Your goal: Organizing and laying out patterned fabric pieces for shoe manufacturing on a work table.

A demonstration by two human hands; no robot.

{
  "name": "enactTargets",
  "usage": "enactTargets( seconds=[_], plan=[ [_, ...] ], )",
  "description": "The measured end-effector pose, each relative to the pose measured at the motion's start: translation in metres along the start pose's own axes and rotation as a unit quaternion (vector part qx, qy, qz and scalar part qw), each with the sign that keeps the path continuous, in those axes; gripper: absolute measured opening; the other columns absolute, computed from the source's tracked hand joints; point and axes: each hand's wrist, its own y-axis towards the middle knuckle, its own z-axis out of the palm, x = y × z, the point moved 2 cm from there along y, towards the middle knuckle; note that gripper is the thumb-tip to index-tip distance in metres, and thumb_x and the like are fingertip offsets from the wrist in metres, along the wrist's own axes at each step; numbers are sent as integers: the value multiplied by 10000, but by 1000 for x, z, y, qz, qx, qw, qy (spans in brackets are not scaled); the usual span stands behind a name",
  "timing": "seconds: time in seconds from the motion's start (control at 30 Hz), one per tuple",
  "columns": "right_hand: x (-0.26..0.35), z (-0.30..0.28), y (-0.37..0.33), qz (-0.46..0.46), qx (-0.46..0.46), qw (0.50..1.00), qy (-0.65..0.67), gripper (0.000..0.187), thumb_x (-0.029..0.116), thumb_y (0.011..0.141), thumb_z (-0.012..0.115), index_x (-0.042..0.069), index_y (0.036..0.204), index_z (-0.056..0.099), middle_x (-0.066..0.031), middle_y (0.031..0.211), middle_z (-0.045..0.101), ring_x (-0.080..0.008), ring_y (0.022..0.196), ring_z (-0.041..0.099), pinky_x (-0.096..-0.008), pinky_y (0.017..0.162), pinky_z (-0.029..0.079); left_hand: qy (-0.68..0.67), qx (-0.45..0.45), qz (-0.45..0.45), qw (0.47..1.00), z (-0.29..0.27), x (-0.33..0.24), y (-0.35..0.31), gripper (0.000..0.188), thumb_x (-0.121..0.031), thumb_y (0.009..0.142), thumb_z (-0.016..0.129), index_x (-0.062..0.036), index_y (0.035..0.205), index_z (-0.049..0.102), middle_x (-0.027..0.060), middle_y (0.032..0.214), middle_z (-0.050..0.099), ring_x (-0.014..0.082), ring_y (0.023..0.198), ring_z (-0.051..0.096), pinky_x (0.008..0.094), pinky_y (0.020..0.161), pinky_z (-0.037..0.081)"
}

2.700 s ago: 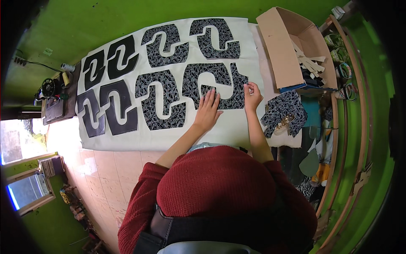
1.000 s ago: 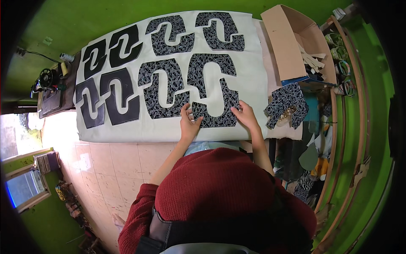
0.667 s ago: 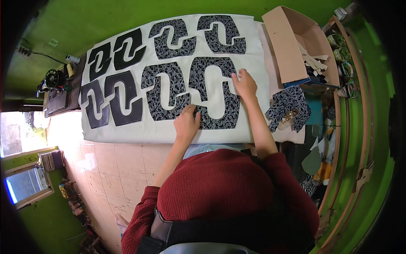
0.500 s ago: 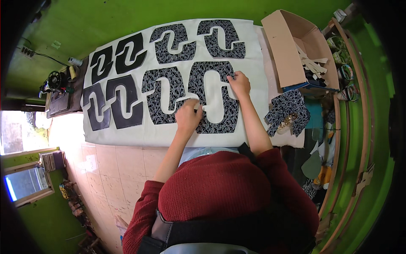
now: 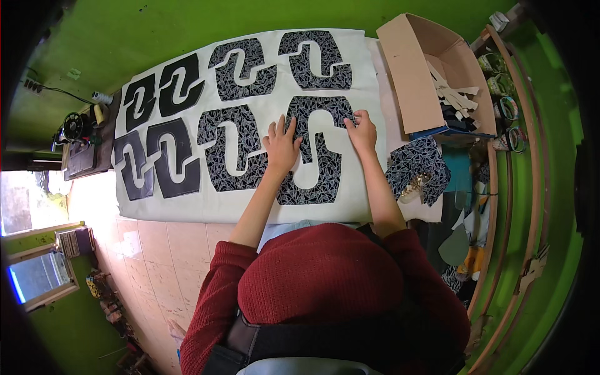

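Note:
On a white sheet (image 5: 247,209) lie several flat hook-shaped cut pieces in interlocking pairs. Closest to me on the right is a black piece with a white line pattern, an upper hook (image 5: 319,105), set around the prong of a matching lower hook (image 5: 329,178). The thumb and fingers of my right hand (image 5: 364,132) pinch the right end of the upper hook. My left hand (image 5: 281,147) lies open, fingers spread, at that hook's left side, partly covering its edge. To the left sits another patterned pair (image 5: 219,122).
Plain dark pairs (image 5: 159,134) lie at the left. An open cardboard box (image 5: 406,81) with pale strips stands at the right. Beside it rests a patterned scrap (image 5: 431,159) under a small clear bag. A sewing machine (image 5: 78,128) is at the far left.
The upper patterned hook has slid right relative to the lower one. My left hand has moved farther up and its curled fingers have spread. My right hand stays at the hook's right end.

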Motion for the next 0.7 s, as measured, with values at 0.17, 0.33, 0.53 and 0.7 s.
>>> enactTargets(
  seconds=[0.17, 0.33, 0.53, 0.7],
  plan=[
    [20, -7, -28, -190, -120, 970, -96, 331, 215, 787, 644, 57, 1048, 517, -117, 926, 578, -286, 921, 538, -374, 786, 438, -19, -91, 10, 996, -12, 4, -12, 530, -275, 817, 602, -163, 1305, 429, 123, 1350, 373, 338, 1234, 322, 514, 931, 270],
    [11, -12, -86, -151, 107, 981, -53, 380, 236, 749, 683, 59, 1043, 520, -105, 950, 570, -285, 925, 532, -372, 795, 435, -49, -36, -56, 997, -56, 28, -67, 288, -276, 803, 609, -120, 1046, 603, 70, 1081, 582, 259, 1025, 521, 428, 821, 320],
    [17, -10, -102, -146, 119, 980, -71, 446, 203, 679, 741, 70, 1044, 521, -96, 941, 570, -290, 931, 525, -378, 799, 433, -66, 59, -128, 988, -47, 29, -128, 318, -325, 739, 679, -102, 942, 578, 37, 899, 615, 235, 809, 596, 391, 718, 381],
    [12, -5, -86, -119, 179, 972, -97, 377, 188, 676, 745, 58, 987, 576, -117, 940, 566, -308, 920, 522, -377, 793, 432, -84, 71, -151, 982, -33, 19, -135, 519, -208, 684, 738, -72, 1101, 460, 127, 995, 567, 307, 847, 580, 410, 731, 409]
  ],
)
